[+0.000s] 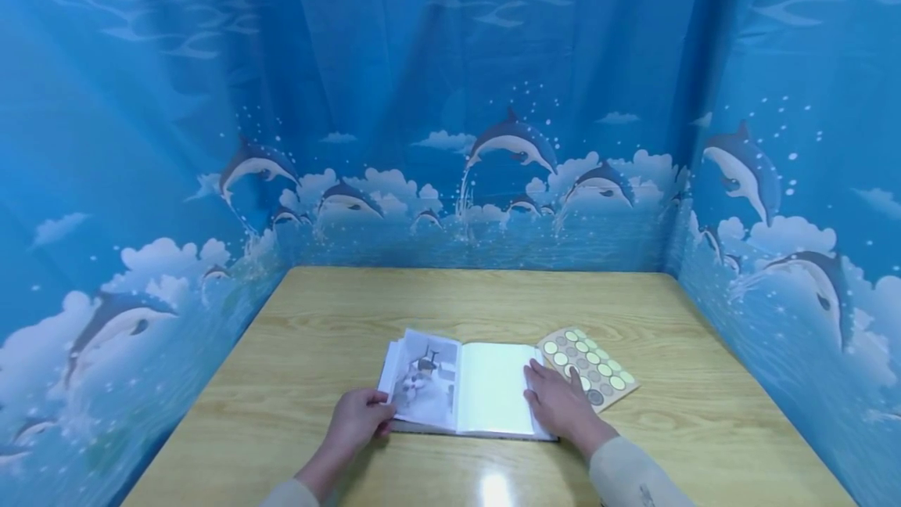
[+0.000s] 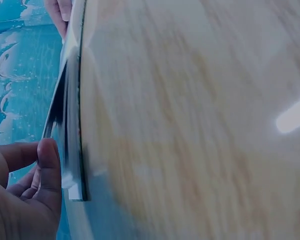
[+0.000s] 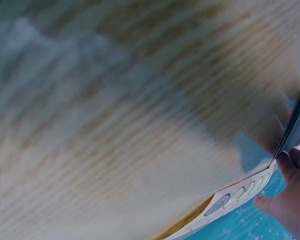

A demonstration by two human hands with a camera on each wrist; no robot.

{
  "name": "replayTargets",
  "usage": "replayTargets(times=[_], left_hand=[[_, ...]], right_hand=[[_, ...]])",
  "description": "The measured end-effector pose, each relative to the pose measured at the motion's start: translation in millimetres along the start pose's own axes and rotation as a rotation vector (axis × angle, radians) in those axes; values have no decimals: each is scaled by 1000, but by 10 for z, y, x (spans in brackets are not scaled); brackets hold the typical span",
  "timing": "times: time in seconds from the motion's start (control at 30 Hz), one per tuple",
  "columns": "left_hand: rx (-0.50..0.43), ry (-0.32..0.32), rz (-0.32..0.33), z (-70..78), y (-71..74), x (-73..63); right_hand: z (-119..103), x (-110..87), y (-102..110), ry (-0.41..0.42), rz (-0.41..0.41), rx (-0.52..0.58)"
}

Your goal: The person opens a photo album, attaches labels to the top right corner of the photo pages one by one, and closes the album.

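A photo album (image 1: 493,390) lies open on the table. Its left page carries a picture (image 1: 425,382) in grey tones, and the right page looks blank and pale. My left hand (image 1: 359,417) pinches a lifted page at the album's left edge; the left wrist view shows thumb and fingers (image 2: 49,165) meeting on it. Across the album's right edge rests my right hand (image 1: 559,401), fingers extended over the page. Beside it, partly under that hand, lies a sheet of round stickers (image 1: 594,358), yellowish and grey; the right wrist view also shows this sheet (image 3: 235,197).
The wood-grain table (image 1: 338,303) extends around the album on every side. A blue curtain (image 1: 394,61) printed with dolphins and clouds encloses its back and both sides. Light glares off the tabletop near the front.
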State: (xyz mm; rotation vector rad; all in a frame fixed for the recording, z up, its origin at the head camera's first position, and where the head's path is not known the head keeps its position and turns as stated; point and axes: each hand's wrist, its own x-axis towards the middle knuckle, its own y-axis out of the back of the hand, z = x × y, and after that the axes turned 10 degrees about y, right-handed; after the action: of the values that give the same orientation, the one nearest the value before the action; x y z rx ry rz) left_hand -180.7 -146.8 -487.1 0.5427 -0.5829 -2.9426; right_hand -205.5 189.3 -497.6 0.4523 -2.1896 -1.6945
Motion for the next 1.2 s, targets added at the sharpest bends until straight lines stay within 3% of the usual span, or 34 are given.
replayTargets(times=[0.3,0.53,0.77,0.9,1.1,1.2], left_hand=[[66,-32,25,-82,3,24],[219,-60,84,-97,-16,62],[448,-237,170,-29,16,43],[458,-292,165,34,24,-1],[398,-346,151,145,-32,-62],[371,-345,128,202,-63,-60]], right_hand=[[-19,-12,10,7,12,2],[-18,-11,5,3,10,2],[-14,-6,1,3,31,18],[-22,-6,-3,1,48,30],[-30,-8,-24,-4,75,39],[-30,-8,-22,-11,83,51]])
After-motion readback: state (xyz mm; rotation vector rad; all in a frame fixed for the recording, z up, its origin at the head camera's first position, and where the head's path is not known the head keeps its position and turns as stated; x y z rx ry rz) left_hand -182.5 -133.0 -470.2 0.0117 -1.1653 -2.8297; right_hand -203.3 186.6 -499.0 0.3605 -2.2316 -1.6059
